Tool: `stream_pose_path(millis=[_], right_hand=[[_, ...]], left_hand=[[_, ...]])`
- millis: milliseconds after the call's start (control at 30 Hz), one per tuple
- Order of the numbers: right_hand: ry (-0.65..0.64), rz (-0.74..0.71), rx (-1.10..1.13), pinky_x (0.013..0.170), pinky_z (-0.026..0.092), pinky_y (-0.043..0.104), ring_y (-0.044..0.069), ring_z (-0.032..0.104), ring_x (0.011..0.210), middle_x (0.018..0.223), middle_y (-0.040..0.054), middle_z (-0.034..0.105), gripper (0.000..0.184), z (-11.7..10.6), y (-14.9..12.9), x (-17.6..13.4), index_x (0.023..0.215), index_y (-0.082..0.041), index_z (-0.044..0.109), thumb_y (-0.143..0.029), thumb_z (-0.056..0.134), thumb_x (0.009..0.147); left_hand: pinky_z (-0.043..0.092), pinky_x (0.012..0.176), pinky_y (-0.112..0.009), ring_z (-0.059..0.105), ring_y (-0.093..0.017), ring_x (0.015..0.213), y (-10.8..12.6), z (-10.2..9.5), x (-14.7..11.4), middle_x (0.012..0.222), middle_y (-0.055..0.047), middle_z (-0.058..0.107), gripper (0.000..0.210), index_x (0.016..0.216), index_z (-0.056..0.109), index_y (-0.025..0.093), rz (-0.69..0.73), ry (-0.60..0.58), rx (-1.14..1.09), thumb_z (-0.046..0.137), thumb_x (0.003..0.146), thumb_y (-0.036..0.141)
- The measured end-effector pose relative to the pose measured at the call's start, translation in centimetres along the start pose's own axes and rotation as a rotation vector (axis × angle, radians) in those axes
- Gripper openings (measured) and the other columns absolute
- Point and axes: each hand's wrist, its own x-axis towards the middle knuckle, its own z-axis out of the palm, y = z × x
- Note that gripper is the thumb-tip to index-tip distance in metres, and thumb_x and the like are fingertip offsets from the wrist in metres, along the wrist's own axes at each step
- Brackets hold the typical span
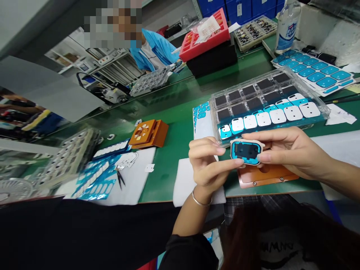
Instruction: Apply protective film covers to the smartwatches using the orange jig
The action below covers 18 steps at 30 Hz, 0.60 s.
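Observation:
My right hand (292, 148) grips a small watch case (233, 154) by its right side, thumb in front and fingers behind. The case has a pale, rounded frame with blue film around a dark middle. From the left, my left hand (206, 159) reaches in. One of its fingertips touches the lower left of the case, while another finger stays apart from it. Below the case lies an orange fixture plate (253, 178) with screws, partly hidden by my right hand. Behind my hands, a clear tray (323, 107) holds dark squares and white-and-blue rounded pieces.
An orange block fixture (150, 133) sits to the left on the green bench (168, 112). Black tweezers (120, 179) lie on white foam near blue sheets. A red bin (204, 41), a bottle (287, 28) and blue sticker sheets (315, 69) stand farther back. A co-worker (154, 48) is across the bench.

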Motion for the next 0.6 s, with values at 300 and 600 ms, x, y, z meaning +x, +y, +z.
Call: stream_pose_path(millis=[300, 600], right_hand=[[0.022, -0.004, -0.020, 0.051, 0.052, 0.021, 0.014, 0.062, 0.071, 0.080, 0.0015, 0.070, 0.032, 0.08, 0.07, -0.14, 0.106, -0.029, 0.079, -0.028, 0.085, 0.075], [-0.021, -0.048, 0.019, 0.073, 0.061, 0.028, 0.014, 0.069, 0.080, 0.090, 0.0018, 0.075, 0.034, 0.03, 0.33, -0.09, 0.108, -0.028, 0.078, -0.025, 0.086, 0.075]], left_hand=[[0.052, 0.070, -0.029, 0.049, -0.016, 0.085, 0.17, -0.18, -0.07, 0.086, -0.001, 0.047, 0.007, 0.081, 0.068, 0.030, 0.028, -0.005, 0.051, 0.070, 0.088, 0.030], [0.053, 0.071, -0.030, 0.052, -0.015, 0.086, 0.57, -0.42, 0.33, 0.092, 0.000, 0.052, 0.017, 0.082, 0.061, 0.025, -0.010, -0.011, 0.096, 0.068, 0.089, 0.038]])
